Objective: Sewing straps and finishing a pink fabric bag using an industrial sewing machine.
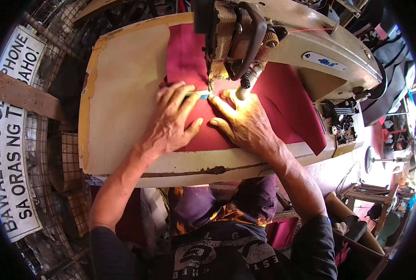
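A dark red sheet of material (189, 56), cloth or leatherette, lies across the sewing machine's table and under its needle area. My left hand (170, 112) is left of the needle, its fingers closed round a slim pale thing with a light blue end (204, 95); its kind is not clear. Its thumb rests against the red sheet. My right hand (245, 116) lies on the sheet just right of the presser foot (211, 87), palm down, with thumb and fingers apart. A lamp (242, 92) shines on its fingers and partly covers them.
The sewing machine (324, 51) arches over the right side, with a red thread (310, 30) running to it. Small metal parts (343, 126) sit at the table's right end. A wire mesh (70, 158) with a sign (14, 140) stands left. Wooden frames (371, 198) are at lower right.
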`<act>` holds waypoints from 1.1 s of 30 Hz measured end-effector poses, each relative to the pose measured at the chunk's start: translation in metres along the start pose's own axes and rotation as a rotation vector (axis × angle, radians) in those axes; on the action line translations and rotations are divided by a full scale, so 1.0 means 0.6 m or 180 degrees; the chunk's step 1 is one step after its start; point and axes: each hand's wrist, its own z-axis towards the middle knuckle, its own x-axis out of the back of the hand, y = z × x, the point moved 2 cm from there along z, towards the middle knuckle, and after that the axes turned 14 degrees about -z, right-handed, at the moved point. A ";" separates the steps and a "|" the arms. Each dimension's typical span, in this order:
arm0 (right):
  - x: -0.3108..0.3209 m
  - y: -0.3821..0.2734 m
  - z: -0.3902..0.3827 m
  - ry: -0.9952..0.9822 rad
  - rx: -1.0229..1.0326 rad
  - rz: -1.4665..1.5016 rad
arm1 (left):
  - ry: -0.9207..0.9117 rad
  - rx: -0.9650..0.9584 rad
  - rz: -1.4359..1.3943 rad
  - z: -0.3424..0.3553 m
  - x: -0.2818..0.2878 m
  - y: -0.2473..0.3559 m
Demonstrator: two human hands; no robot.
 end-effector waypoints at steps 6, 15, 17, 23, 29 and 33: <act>0.001 -0.001 -0.004 0.0128 -0.0014 -0.0064 | -0.0072 0.0486 0.0159 0.004 0.060 -0.068; 0.004 -0.007 0.000 0.0145 -0.0061 0.0126 | -0.0440 0.0697 0.1215 -0.040 0.156 -0.177; 0.003 -0.004 -0.003 0.0137 -0.0076 0.0132 | -0.0428 0.0796 0.1227 -0.032 0.176 -0.129; 0.004 -0.001 -0.007 0.0093 -0.0117 0.0195 | -0.0187 -0.0740 -0.0408 0.046 0.026 0.004; 0.010 -0.002 -0.008 0.0083 0.0066 0.0174 | 0.0165 -0.0303 -0.0794 0.028 -0.014 -0.005; 0.008 -0.007 -0.007 0.0014 0.0062 0.0044 | 0.0148 -0.0310 -0.0802 0.028 -0.015 -0.005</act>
